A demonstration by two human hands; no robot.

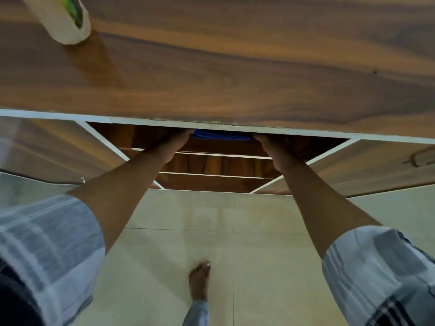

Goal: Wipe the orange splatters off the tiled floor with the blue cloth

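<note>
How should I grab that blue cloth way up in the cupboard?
Take the blue cloth by its two ends, one hand each side, coming in from the front under the countertop. It lies flat and wide on the top shelf, and the left hand and right hand already flank it.

2 hands, 1 blue cloth, 1 bottle

Dim, soft indoor light, faint glare on glossy floor tiles, wide-angle bowing at edges, sleeves blurred, shelf recess shadowed
</note>
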